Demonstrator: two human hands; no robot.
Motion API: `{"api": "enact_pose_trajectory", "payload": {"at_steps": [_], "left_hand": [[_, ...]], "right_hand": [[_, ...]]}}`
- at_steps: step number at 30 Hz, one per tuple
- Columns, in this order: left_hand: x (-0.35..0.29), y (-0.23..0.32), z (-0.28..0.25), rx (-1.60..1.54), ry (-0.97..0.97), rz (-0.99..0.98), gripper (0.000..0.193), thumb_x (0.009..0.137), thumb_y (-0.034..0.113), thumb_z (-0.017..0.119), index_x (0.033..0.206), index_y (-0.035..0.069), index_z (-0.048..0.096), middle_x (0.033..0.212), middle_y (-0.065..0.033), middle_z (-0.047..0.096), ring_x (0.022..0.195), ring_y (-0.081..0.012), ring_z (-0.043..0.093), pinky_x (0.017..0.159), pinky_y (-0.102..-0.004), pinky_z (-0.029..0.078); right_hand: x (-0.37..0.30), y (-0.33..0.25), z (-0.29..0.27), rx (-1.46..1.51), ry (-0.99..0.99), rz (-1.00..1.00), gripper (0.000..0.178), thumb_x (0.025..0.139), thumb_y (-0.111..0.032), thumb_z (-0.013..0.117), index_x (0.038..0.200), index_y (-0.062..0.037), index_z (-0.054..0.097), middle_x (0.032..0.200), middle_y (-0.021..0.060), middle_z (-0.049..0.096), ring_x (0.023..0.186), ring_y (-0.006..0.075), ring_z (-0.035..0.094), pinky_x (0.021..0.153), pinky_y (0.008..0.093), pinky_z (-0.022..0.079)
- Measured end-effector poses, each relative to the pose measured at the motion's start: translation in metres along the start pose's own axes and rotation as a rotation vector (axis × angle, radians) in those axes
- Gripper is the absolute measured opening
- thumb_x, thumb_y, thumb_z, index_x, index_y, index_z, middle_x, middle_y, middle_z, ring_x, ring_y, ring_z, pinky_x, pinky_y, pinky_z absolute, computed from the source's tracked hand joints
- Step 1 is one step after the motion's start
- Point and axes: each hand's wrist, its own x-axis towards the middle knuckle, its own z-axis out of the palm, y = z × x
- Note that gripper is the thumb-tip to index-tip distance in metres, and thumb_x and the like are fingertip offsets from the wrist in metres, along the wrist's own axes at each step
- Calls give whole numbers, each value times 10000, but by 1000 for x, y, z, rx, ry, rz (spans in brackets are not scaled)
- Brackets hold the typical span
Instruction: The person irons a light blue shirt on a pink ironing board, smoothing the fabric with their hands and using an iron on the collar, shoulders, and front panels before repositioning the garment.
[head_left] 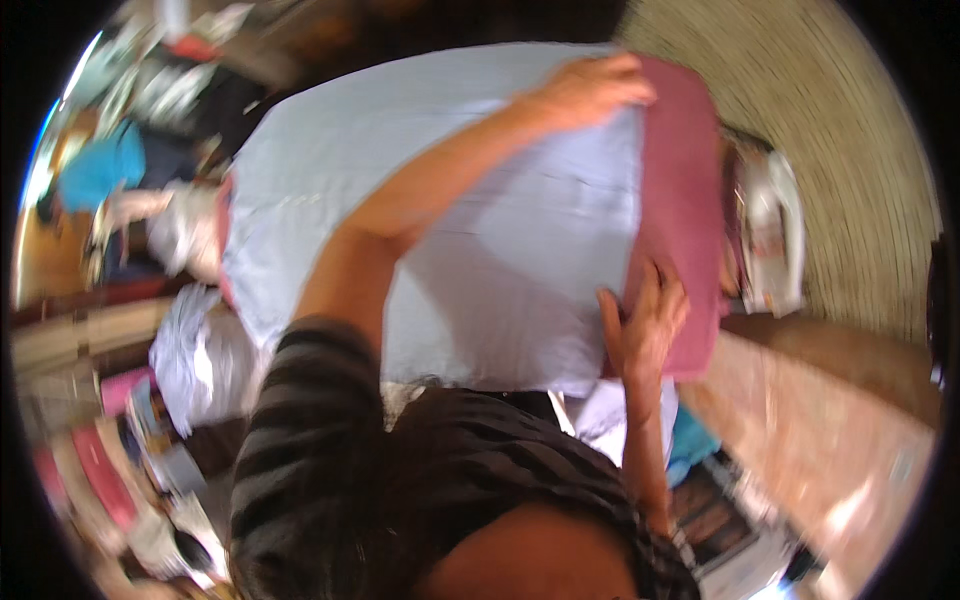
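Note:
A light blue cloth (pixel 500 240) lies spread over a table-like surface in front of me. Along its right side shows a strip of maroon cloth (pixel 690 200) beneath it. My left hand (pixel 595 90) reaches across to the far right corner of the blue cloth, fingers curled closed at its edge; motion blurs them slightly. Closer to me, my right hand (pixel 650 325) rests at the near right, over the line where blue meets maroon. Its thumb stands apart from the fingers, and nothing shows in its grasp.
A white plastic container (pixel 770 240) stands beyond the cloth's right side, next to a woven-looking wall (pixel 840 150). Wooden panels (pixel 810 420) lie at the lower right. Plastic bags (pixel 205 360) and stacked fabric crowd the left, with turquoise cloth (pixel 105 170) further back.

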Motion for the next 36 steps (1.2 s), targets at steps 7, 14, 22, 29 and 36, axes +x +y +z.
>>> {"api": "enact_pose_trajectory", "payload": {"at_steps": [7, 14, 22, 29, 36], "left_hand": [[5, 61, -24, -285, 580, -30, 253, 793, -86, 600, 938, 122, 601, 838, -46, 597, 802, -266, 597, 692, -386, 480], [1, 73, -5, -278, 550, -110, 259, 792, -91, 593, 950, 115, 599, 860, -50, 602, 827, -278, 591, 723, -385, 473], [0, 48, 4, -361, 528, -177, 207, 913, -107, 518, 1028, 44, 601, 974, -78, 645, 862, -179, 650, 786, -294, 531], [2, 69, 29, -288, 476, -203, 198, 860, -55, 578, 973, 100, 623, 894, -68, 627, 821, -266, 612, 735, -358, 503], [17, 121, 73, -318, 426, -146, 173, 838, 29, 647, 943, 164, 620, 871, -18, 636, 850, -271, 612, 734, -422, 476]], "right_hand": [[-18, -12, 35, 61, 7, 87, 576, 766, -243, 777, 1216, 49, 566, 1264, 219, 542, 1149, 437, 487, 972, 517, 367], [-9, -6, 22, 253, -139, 18, 413, 835, -229, 710, 1123, 43, 595, 1118, 230, 627, 1060, 407, 560, 936, 494, 396], [-10, 13, 27, 272, -1, -191, 222, 846, -183, 693, 948, 2, 625, 882, 180, 651, 901, 381, 608, 831, 472, 439], [-30, 26, -9, 693, -299, 177, 244, 881, -67, 656, 1108, 21, 635, 965, 187, 689, 868, 315, 671, 798, 387, 516], [-70, 104, -66, 761, -461, 411, 252, 879, -98, 680, 1094, 31, 649, 938, 93, 712, 859, 166, 639, 786, 322, 491]]}}
